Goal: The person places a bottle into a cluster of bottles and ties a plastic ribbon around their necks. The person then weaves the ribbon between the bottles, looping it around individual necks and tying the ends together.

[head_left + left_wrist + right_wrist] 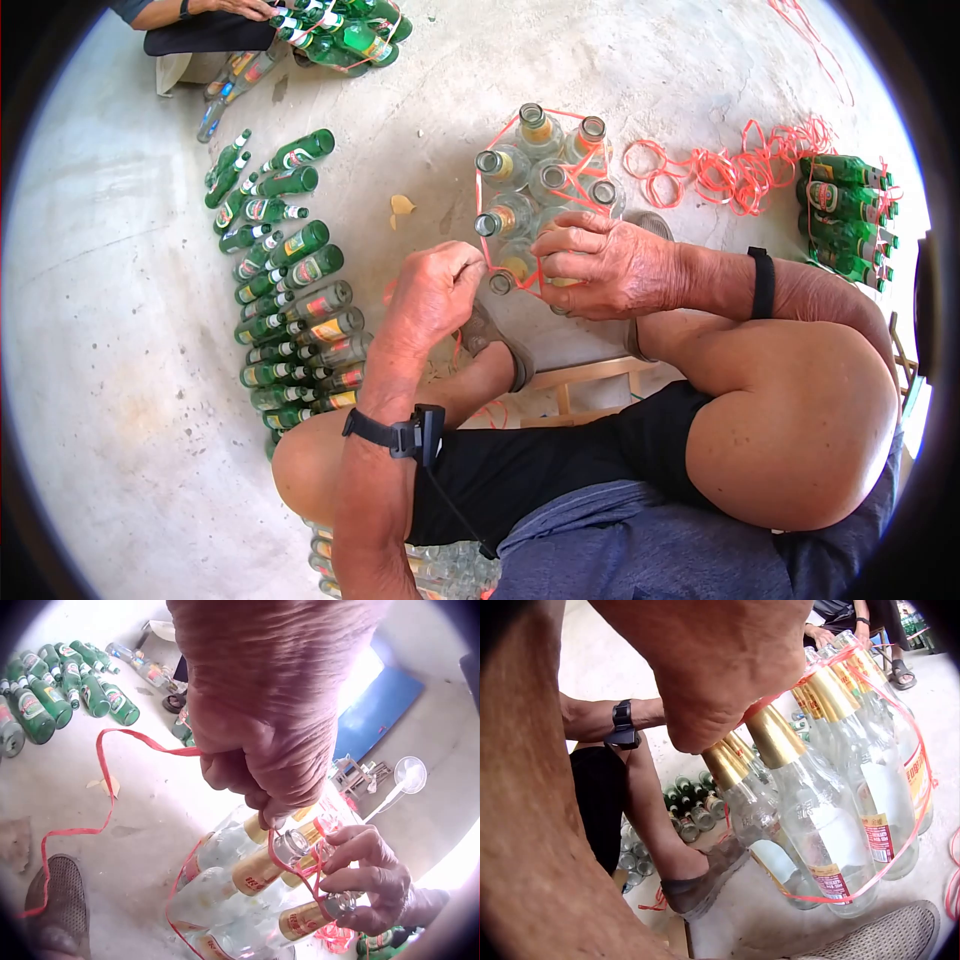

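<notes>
Clear glass bottles [510,215] with gold neck labels stand upright in a tight cluster on the floor. Red plastic strap [870,886] runs round their bodies and also crosses among the necks. At the cluster's near left edge, the left hand [432,290] pinches the strap, its fingers curled; a loose length [105,761] trails from that fist in the left wrist view. Over the near right necks, the right hand [610,268] has its fingers bent round the strap beside a bottle mouth [341,901]. In the right wrist view its fingertips are hidden behind the hand.
Green bottles [300,240] lie in rows at the left. A tied green bundle [845,215] is at the right, near a loose strap heap [740,170]. Another person's hands [245,8] touch a green bundle [350,35] at the top left. A shoe [60,900] is beside the cluster.
</notes>
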Tool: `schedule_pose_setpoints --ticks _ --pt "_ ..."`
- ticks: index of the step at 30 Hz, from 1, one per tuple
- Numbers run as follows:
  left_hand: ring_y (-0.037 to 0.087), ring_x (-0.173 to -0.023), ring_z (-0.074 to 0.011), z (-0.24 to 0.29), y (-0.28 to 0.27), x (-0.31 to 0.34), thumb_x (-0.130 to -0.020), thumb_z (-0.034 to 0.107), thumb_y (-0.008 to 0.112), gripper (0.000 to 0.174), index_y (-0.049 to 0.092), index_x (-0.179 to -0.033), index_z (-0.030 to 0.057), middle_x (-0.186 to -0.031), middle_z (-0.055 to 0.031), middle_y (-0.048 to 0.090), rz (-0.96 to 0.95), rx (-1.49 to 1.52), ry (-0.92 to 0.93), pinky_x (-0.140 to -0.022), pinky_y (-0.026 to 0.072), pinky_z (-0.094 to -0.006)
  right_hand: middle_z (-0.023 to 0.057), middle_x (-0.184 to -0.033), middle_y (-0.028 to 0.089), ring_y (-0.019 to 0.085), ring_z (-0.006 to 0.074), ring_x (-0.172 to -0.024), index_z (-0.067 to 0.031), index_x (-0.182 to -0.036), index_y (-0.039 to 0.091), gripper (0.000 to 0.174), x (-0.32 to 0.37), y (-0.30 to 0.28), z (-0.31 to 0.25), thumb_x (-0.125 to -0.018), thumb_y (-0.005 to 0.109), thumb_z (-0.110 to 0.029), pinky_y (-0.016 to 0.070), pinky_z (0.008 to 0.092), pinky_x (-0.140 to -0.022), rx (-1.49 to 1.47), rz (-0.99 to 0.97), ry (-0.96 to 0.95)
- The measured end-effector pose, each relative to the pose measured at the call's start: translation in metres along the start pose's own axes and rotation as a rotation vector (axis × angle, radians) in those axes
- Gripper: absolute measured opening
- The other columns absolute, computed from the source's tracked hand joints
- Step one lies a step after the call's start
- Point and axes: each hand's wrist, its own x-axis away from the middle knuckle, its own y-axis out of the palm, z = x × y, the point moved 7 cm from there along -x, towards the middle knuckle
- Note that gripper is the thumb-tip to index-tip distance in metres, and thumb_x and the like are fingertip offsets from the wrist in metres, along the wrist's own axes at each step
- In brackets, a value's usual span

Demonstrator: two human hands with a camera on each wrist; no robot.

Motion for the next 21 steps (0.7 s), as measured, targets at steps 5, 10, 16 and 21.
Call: schedule_pose_setpoints --ticks 5,10,16,21 --pt "0.07 -0.079 -0.0401 0.0 0.002 0.001 -0.093 0.001 0.071 0.003 0.069 -0.091 -0.0015 -0.085 -0.0196 0.07 0.04 -0.028 0.088 -0.07 0.0544 -0.0446 0.0081 -0.113 0.059 0.059 0.0281 -0.126 -0.0096 -0.106 0.074 0.036 0.0 0.002 0.001 -0.073 0.076 -0.022 0.0511 0.0494 -0.106 0.003 -0.011 -0.004" --pt "0.068 -0.072 -0.0191 -0.016 0.009 0.004 -0.095 0.0 0.07 0.005 0.074 -0.097 -0.0007 -0.083 -0.0128 0.072 0.022 0.011 0.061 -0.068 0.0539 -0.0345 0.0082 -0.113 0.059 0.059 0.0282 -0.126 -0.0092 -0.108 0.075 0.037 0.001 0.001 0.0 -0.073 0.076 -0.022 0.0513 0.0489 -0.106 0.008 -0.021 0.0" --pt "0.066 -0.073 -0.0165 -0.018 0.012 0.004 -0.096 0.001 0.07 0.005 0.074 -0.098 -0.0005 -0.082 -0.0117 0.072 0.0 0.03 -0.017 -0.069 0.0535 -0.0333 0.0082 -0.114 0.059 0.06 0.0278 -0.125 -0.0085 -0.111 0.076 0.04 0.0 -0.002 0.001 -0.073 0.076 -0.022 0.0513 0.0487 -0.106 -0.012 -0.019 0.005" --pt "0.067 -0.076 -0.0178 -0.029 0.018 0.007 -0.098 0.003 0.07 0.007 0.074 -0.102 -0.0003 -0.085 -0.0124 0.074 0.023 0.122 -0.043 -0.071 0.0541 -0.0343 0.009 -0.12 0.058 0.059 0.0298 -0.128 -0.01 -0.114 0.074 0.046 0.001 0.003 0.003 -0.07 0.08 -0.022 0.0489 0.0519 -0.111 -0.017 -0.043 0.002"
